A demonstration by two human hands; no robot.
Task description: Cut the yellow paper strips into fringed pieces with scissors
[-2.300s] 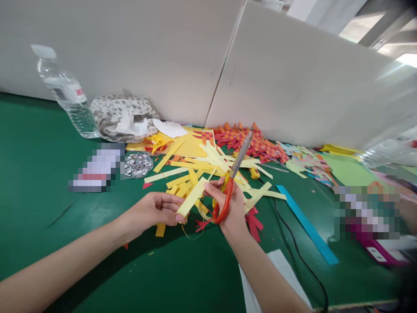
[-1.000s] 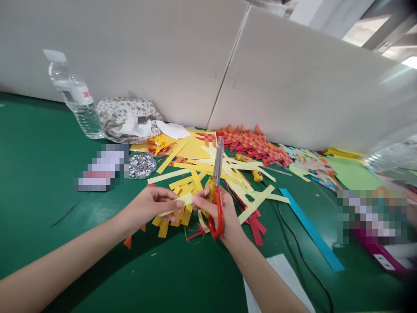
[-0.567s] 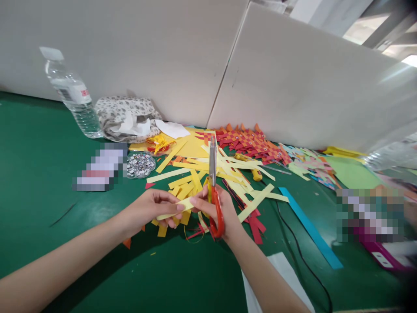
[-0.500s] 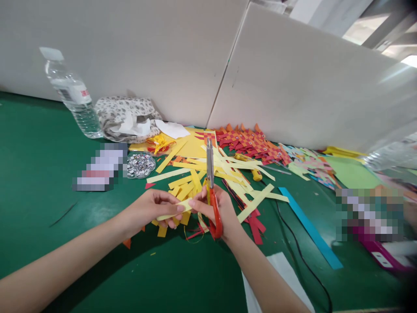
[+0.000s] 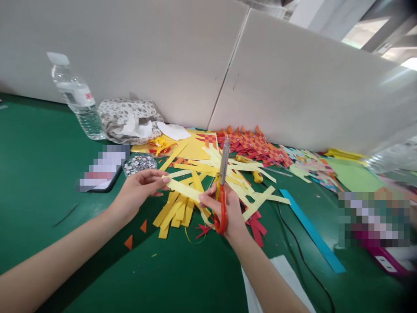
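A pale yellow paper strip (image 5: 184, 188) is stretched between my two hands above the table. My left hand (image 5: 138, 191) pinches its left end between thumb and fingers. At the other end, my right hand (image 5: 224, 204) pinches the strip with its thumb and also carries scissors (image 5: 223, 174). The scissors have red and yellow handles, and their blades point upward, looking closed. Below and behind the hands lie yellow paper strips (image 5: 177, 211), with red paper pieces (image 5: 257, 228) by my right wrist.
Woven red and orange paper fish (image 5: 249, 145) are piled by the white partition (image 5: 182, 65). A water bottle (image 5: 78, 102), phone (image 5: 106, 169) and bag of googly eyes (image 5: 140, 164) stand or lie left. Right are a blue strip (image 5: 312, 230) and black cable (image 5: 298, 252).
My hands have moved apart, the left one leftward and the right one slightly rightward with the scissors. More of the pale strip now shows between them.
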